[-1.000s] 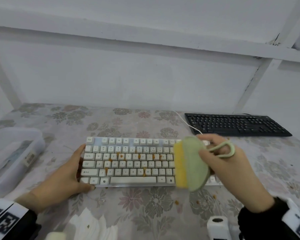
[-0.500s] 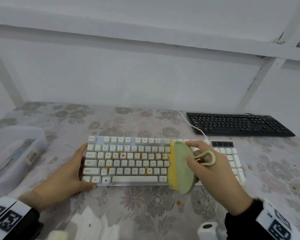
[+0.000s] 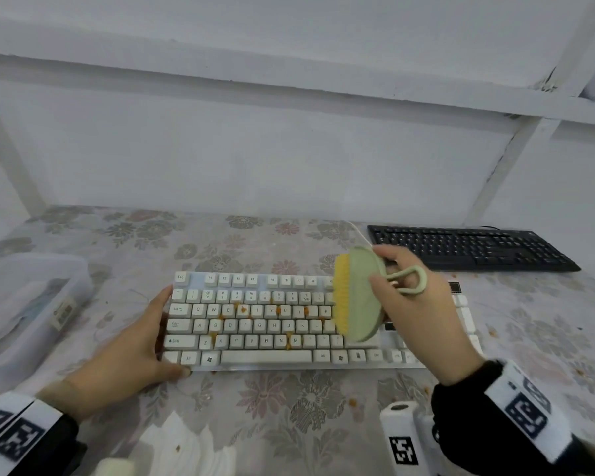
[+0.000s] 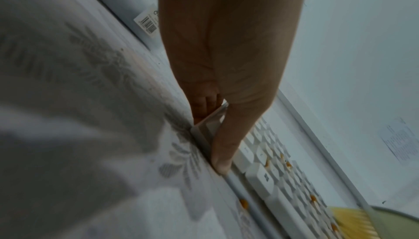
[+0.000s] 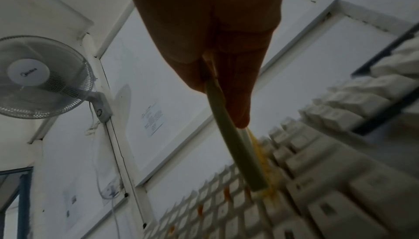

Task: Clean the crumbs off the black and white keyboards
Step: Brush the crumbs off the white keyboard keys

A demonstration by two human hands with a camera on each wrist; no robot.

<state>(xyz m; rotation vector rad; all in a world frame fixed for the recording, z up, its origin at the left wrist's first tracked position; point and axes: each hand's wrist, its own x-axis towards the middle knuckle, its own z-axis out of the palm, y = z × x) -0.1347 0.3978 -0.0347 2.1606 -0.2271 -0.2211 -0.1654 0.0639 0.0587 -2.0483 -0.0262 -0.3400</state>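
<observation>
The white keyboard (image 3: 272,321) lay on the floral table (image 3: 289,407), crumbs (image 3: 244,309) dotted between its keys. The left hand (image 3: 124,359) clamped its left end, thumb along the front edge, fingers curled round the side. The right hand (image 3: 416,314) pinched the green brush (image 3: 358,293) by its back (loop handle poking out beside the fingers), yellow bristles turned left, over the keyboard's right half. The black keyboard (image 3: 471,249) sat behind and right of the white one.
</observation>
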